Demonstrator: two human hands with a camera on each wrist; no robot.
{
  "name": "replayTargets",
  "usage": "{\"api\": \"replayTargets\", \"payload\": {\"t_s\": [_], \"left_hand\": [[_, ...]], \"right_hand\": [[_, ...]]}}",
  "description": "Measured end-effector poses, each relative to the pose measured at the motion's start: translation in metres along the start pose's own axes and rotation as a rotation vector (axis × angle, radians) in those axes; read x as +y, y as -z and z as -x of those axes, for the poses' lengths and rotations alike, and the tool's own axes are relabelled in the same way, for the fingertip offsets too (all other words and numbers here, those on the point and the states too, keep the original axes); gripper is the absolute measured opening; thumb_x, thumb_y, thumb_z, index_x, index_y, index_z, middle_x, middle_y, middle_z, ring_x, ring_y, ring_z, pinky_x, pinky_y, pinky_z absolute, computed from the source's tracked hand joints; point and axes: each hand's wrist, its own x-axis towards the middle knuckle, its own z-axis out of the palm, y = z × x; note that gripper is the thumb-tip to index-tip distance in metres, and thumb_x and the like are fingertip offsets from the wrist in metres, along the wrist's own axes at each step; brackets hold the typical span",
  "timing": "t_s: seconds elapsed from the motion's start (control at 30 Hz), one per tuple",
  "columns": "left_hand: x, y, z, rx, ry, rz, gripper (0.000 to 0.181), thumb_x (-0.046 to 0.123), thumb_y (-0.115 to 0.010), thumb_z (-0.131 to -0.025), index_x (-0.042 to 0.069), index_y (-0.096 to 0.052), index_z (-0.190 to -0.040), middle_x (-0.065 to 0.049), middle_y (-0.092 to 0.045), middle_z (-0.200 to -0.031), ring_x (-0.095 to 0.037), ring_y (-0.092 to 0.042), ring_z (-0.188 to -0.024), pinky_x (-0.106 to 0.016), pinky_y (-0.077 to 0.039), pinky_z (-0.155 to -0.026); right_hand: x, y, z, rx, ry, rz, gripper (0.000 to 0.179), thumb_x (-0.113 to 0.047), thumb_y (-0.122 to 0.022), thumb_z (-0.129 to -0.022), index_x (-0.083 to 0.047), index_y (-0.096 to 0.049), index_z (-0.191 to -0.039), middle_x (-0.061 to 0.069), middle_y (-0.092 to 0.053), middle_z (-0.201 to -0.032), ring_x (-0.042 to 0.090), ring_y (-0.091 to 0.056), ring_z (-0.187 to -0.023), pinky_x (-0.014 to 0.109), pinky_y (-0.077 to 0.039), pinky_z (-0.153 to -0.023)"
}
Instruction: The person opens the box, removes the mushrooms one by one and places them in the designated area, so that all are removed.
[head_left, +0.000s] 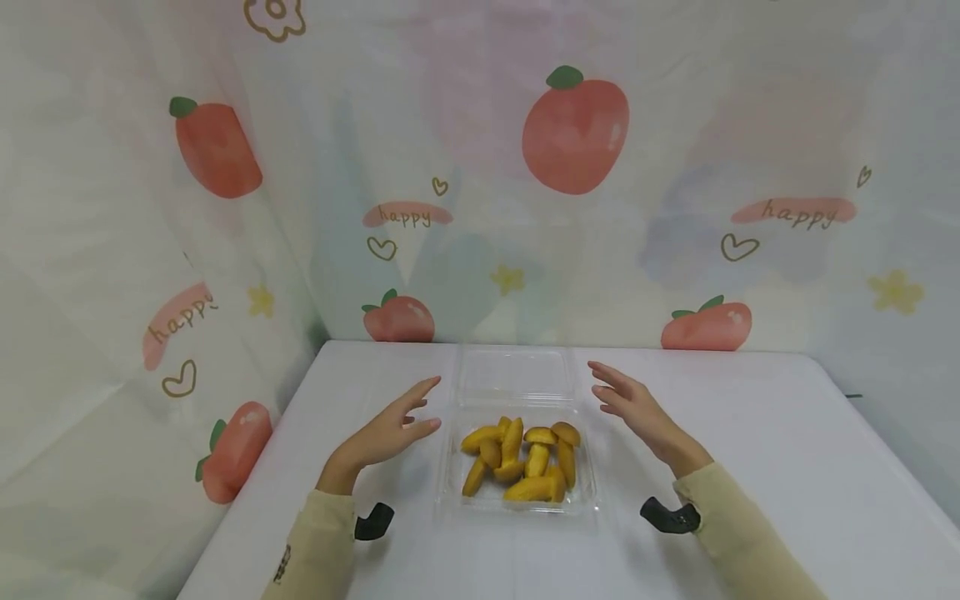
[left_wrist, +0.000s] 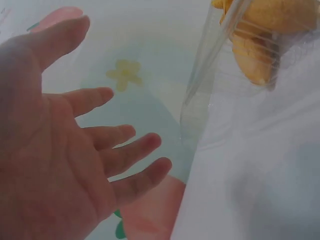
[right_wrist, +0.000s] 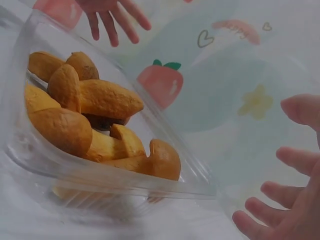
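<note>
A clear plastic clamshell box (head_left: 517,510) lies on the white table with its lid (head_left: 516,375) folded back toward the wall. Several yellow-brown mushrooms (head_left: 537,454) are heaped inside it; the right wrist view shows their caps and stems (right_wrist: 107,97) closely. My left hand (head_left: 386,429) hovers to the left of the box, fingers spread and holding nothing. On the other side, my right hand (head_left: 637,412) is held in the air beside the box, also with nothing in it. Neither hand touches the box or the mushrooms.
The white table (head_left: 750,433) reaches back to a wall cloth (head_left: 480,108) printed with fruit, hearts and flowers. Another stretch of this cloth (head_left: 90,333) hangs along the left side. A black wrist mount (head_left: 670,516) juts from the right sleeve, another (head_left: 375,522) from the left.
</note>
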Motion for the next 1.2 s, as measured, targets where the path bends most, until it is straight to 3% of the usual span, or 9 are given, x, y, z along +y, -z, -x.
{"api": "replayTargets", "payload": {"t_s": [0.17, 0.37, 0.57, 0.73, 0.9, 1.2], "left_hand": [[0.008, -0.005, 0.005, -0.065, -0.008, -0.072, 0.079, 0.038, -0.063, -0.1, 0.023, -0.02, -0.163, -0.014, -0.011, -0.171, -0.044, -0.033, -0.149, -0.061, -0.034, -0.118], [0.01, -0.01, 0.007, -0.129, -0.042, -0.073, 0.081, 0.033, -0.065, -0.099, 0.021, -0.018, -0.164, -0.015, -0.01, -0.171, -0.045, -0.035, -0.148, -0.062, -0.034, -0.117], [0.009, -0.018, 0.008, -0.118, -0.05, -0.077, 0.08, 0.028, -0.067, -0.097, 0.018, -0.023, -0.163, -0.014, -0.023, -0.166, -0.046, -0.037, -0.144, -0.065, -0.036, -0.114], [0.008, -0.022, 0.01, -0.126, -0.029, -0.112, 0.079, 0.023, -0.071, -0.095, 0.019, -0.027, -0.162, -0.014, -0.025, -0.163, -0.04, -0.032, -0.148, -0.067, -0.035, -0.114], [0.005, -0.025, 0.009, -0.133, -0.012, -0.158, 0.08, 0.023, -0.073, -0.094, 0.018, -0.029, -0.161, -0.015, -0.025, -0.164, -0.04, -0.034, -0.147, -0.067, -0.036, -0.113], [0.0, -0.027, 0.006, -0.147, 0.01, -0.195, 0.087, 0.025, -0.08, -0.088, 0.005, -0.033, -0.158, -0.015, -0.028, -0.163, -0.041, -0.03, -0.15, -0.064, -0.032, -0.118]], "right_hand": [[0.0, -0.008, 0.008, 0.008, 0.064, 0.034, 0.06, -0.027, -0.049, -0.107, -0.004, -0.028, -0.159, 0.028, -0.03, -0.162, 0.05, -0.039, -0.143, 0.06, -0.042, -0.112], [0.001, -0.017, 0.015, -0.004, 0.114, 0.097, 0.059, -0.021, -0.053, -0.106, -0.004, -0.032, -0.158, 0.028, -0.033, -0.16, 0.05, -0.041, -0.14, 0.065, -0.042, -0.109], [-0.002, -0.025, 0.019, 0.0, 0.198, 0.108, 0.055, -0.016, -0.055, -0.104, -0.001, -0.038, -0.154, 0.028, -0.037, -0.158, 0.053, -0.043, -0.137, 0.062, -0.047, -0.105], [-0.002, -0.034, 0.025, 0.009, 0.236, 0.15, 0.052, -0.014, -0.056, -0.103, 0.001, -0.042, -0.151, 0.028, -0.042, -0.155, 0.053, -0.047, -0.133, 0.062, -0.048, -0.104], [0.0, -0.039, 0.031, 0.028, 0.257, 0.212, 0.05, -0.014, -0.059, -0.101, -0.002, -0.047, -0.148, 0.025, -0.049, -0.151, 0.05, -0.051, -0.13, 0.064, -0.046, -0.103], [0.003, -0.042, 0.034, -0.022, 0.257, 0.337, 0.05, -0.019, -0.063, -0.1, -0.007, -0.05, -0.146, 0.019, -0.052, -0.15, 0.047, -0.048, -0.135, 0.065, -0.045, -0.101]]}}
